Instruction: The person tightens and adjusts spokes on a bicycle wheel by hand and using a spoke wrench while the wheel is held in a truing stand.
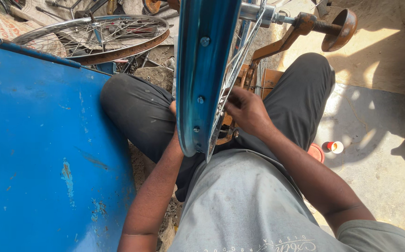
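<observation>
A blue bicycle wheel rim [205, 70] stands upright between my knees, edge-on to the camera, its axle held in a rusty truing stand [300, 29]. My right hand [245, 112] reaches in at the spokes [237, 60] on the rim's right side, fingers curled among them; whether it pinches a spoke or a small tool is hidden. My left hand [173, 108] is mostly hidden behind the rim's left edge, pressed against it. I sit with dark trousers [139, 112] and a grey shirt.
A large blue metal panel [44, 154] fills the left. Another spoked wheel [93, 37] with a rusty rim lies at the back left among frame parts. A small red and white cap [335, 147] sits on the concrete floor [384, 154] at right.
</observation>
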